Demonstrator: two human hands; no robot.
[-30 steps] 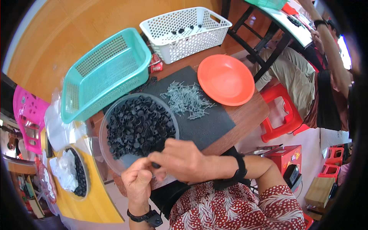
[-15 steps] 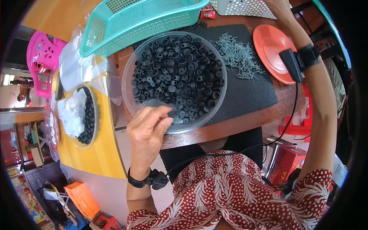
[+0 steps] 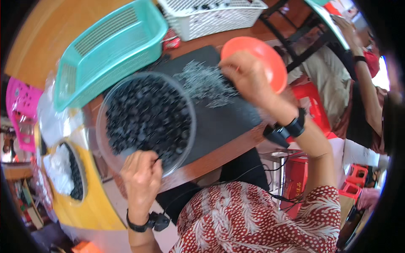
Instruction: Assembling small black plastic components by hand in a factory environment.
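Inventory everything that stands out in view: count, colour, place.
Teal basket: one, teal, upper left
White basket: one, white, top
Plate: one, orange, above centre-right
Clear tub: one, colourless, left of centre
Plastic pieces: many, black, in clear tub
Mat: one, dark, centre
Thin metal pieces: many, silvery, on mat
Table: one, brown, under mat
Side table: one, yellow, lower left
Plastic bags: at least two, whitish, left
Chair: one, pink, far left
Stools: at least three, red, right
Other person: one, khaki trousers, right
Wristbands: two, black, on both wrists
Patterned top: one, red-and-white, bottom
Left hand: one, bare, at clear tub
Right hand: one, bare, by plate
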